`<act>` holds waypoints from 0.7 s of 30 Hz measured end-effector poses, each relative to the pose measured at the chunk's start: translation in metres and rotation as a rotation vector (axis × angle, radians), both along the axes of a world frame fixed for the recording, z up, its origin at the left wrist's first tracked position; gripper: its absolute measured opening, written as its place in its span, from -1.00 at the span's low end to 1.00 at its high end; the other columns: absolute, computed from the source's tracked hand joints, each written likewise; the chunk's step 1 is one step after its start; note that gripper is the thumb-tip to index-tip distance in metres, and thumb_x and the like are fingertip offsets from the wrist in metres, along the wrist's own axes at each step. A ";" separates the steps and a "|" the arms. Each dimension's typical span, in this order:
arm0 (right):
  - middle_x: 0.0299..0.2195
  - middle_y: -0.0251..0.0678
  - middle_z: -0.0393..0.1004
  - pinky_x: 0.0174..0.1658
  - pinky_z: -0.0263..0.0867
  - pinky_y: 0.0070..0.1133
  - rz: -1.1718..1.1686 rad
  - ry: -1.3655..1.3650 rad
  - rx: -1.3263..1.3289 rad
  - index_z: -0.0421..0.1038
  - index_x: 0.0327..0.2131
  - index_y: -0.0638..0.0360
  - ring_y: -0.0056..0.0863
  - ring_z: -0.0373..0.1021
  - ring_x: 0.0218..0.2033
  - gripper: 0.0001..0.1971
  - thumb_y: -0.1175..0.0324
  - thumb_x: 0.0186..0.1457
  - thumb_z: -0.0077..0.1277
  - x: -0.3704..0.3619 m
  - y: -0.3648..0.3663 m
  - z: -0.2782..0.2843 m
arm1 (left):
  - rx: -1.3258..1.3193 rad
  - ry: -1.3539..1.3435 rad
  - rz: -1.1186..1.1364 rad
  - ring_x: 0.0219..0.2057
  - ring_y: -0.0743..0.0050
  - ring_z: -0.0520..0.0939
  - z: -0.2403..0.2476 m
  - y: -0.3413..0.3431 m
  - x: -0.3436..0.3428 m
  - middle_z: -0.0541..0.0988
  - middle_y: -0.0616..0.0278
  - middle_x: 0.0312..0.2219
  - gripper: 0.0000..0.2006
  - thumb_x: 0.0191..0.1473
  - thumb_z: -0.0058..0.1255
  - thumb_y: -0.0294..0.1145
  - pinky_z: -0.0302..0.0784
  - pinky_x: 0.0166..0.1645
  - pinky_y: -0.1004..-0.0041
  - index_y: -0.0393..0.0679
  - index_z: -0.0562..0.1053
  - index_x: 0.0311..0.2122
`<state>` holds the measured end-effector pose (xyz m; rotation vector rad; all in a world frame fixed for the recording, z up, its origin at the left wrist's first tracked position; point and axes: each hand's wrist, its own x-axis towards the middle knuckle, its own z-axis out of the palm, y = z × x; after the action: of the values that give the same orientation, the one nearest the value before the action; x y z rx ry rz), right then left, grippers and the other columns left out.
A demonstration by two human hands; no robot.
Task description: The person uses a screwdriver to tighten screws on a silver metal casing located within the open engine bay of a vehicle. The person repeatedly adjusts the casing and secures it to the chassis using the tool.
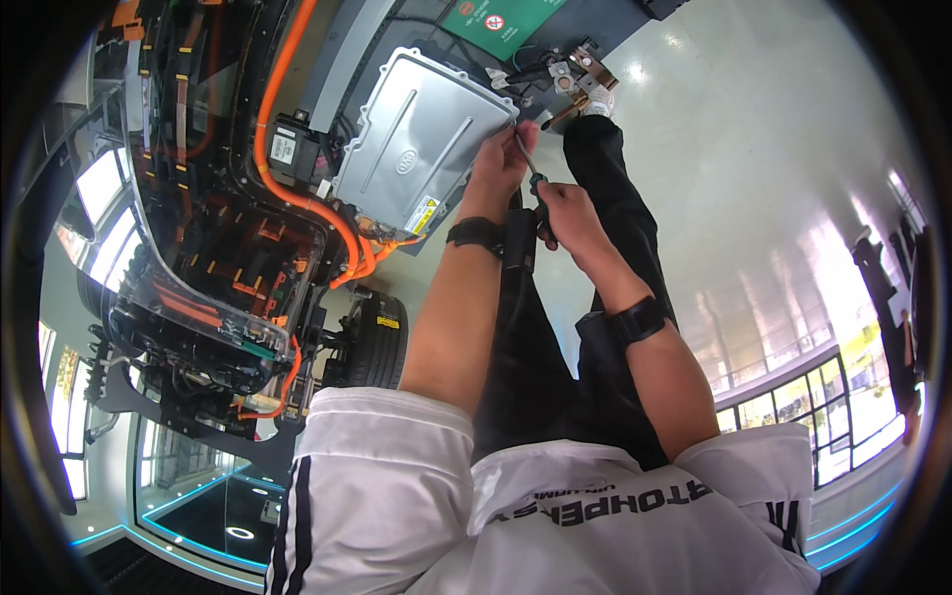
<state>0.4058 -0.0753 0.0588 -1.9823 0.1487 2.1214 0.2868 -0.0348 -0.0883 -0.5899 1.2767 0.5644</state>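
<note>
My right hand [569,220] is wrapped round the dark green handle of a screwdriver [528,157]. Its thin metal shaft points up and left to the edge of a silver metal cover [421,139]. At that cover's right corner, my left hand [499,167] has its fingers curled together close to the screwdriver tip. What those fingers pinch, if anything, is too small to make out, and the tip itself is partly hidden. The cover is a ribbed rectangular plate with tabs round its rim and a yellow warning label.
A thick orange cable [263,149] runs left of the cover, past a small black module [294,149]. A cutaway vehicle chassis [228,268] fills the left, with a tire [380,342] below. Beyond the cover are a green sign [501,25] and a metal bracket assembly [575,77].
</note>
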 end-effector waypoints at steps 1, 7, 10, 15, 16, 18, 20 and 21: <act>-0.56 -0.20 0.46 -0.52 0.29 -0.49 -0.149 0.054 -0.018 0.40 -0.35 0.30 -0.41 0.45 -0.53 -0.64 0.14 0.30 -0.14 0.003 0.000 0.001 | -0.034 -0.074 -0.040 -0.14 0.02 0.61 0.010 0.006 0.005 0.52 -0.12 -0.20 -0.75 0.30 -0.29 -0.48 0.61 0.04 0.23 -0.49 0.31 -0.08; -0.46 -0.32 0.44 -0.59 0.23 -0.68 -0.557 0.194 -0.152 0.36 -0.12 0.30 -0.61 0.41 -0.51 -0.62 0.11 0.31 -0.15 0.001 0.021 0.009 | -0.050 -0.253 -0.146 -0.19 0.16 0.65 0.039 0.015 0.000 0.56 -0.03 -0.19 -0.68 0.35 -0.35 -0.39 0.61 0.03 0.23 -0.46 0.34 -0.04; -0.43 -0.29 0.45 -0.60 0.23 -0.72 -0.400 0.045 -0.140 0.30 -0.06 0.36 -0.62 0.41 -0.51 -0.57 0.11 0.28 -0.10 -0.009 0.041 0.030 | -0.059 -0.156 -0.233 -0.22 0.18 0.65 0.028 0.012 -0.004 0.57 0.00 -0.23 -0.69 0.36 -0.34 -0.37 0.61 0.02 0.23 -0.44 0.35 -0.06; -0.41 -0.23 0.47 -0.67 0.19 -0.71 0.084 -0.234 0.034 0.19 0.04 0.39 -0.65 0.39 -0.57 -0.48 0.14 0.19 0.01 -0.017 0.047 0.040 | -0.067 -0.131 -0.340 -0.31 0.25 0.64 0.038 0.025 0.003 0.59 0.03 -0.22 -0.71 0.34 -0.25 -0.37 0.62 -0.05 0.34 -0.42 0.35 -0.03; -0.41 -0.23 0.47 -0.67 0.19 -0.71 0.038 -0.151 0.023 0.17 0.05 0.39 -0.64 0.38 -0.59 -0.47 0.17 0.17 0.03 -0.013 0.048 0.038 | -0.059 -0.226 -0.349 -0.31 0.25 0.64 0.045 0.032 0.005 0.59 0.02 -0.22 -0.70 0.34 -0.25 -0.36 0.63 -0.06 0.33 -0.42 0.35 -0.04; -0.41 -0.21 0.47 -0.66 0.19 -0.71 -0.053 0.021 -0.006 0.14 0.08 0.38 -0.63 0.36 -0.62 -0.43 0.23 0.12 0.06 -0.004 0.050 0.033 | -0.047 -0.410 -0.362 -0.31 0.24 0.64 0.054 0.038 0.001 0.60 -0.01 -0.24 -0.70 0.34 -0.25 -0.35 0.64 -0.07 0.33 -0.42 0.35 -0.04; -0.42 -0.20 0.48 -0.64 0.22 -0.67 -0.160 0.082 -0.044 0.13 0.09 0.40 -0.60 0.36 -0.64 -0.44 0.26 0.11 0.05 -0.004 0.048 0.031 | -0.018 -0.421 -0.299 -0.29 0.21 0.65 0.042 0.030 -0.007 0.59 -0.05 -0.22 -0.67 0.35 -0.30 -0.35 0.63 -0.04 0.30 -0.45 0.34 -0.03; -0.43 -0.20 0.48 -0.63 0.24 -0.64 -0.213 0.107 -0.063 0.13 0.09 0.41 -0.58 0.36 -0.65 -0.44 0.28 0.11 0.04 -0.004 0.049 0.030 | -0.002 -0.432 -0.267 -0.28 0.20 0.65 0.037 0.027 -0.009 0.59 -0.07 -0.21 -0.66 0.35 -0.33 -0.35 0.62 -0.03 0.28 -0.46 0.34 -0.02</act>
<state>0.4018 -0.0268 0.0892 -1.7958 0.4308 2.1073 0.2778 -0.0074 -0.0516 -0.4989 0.9253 0.1978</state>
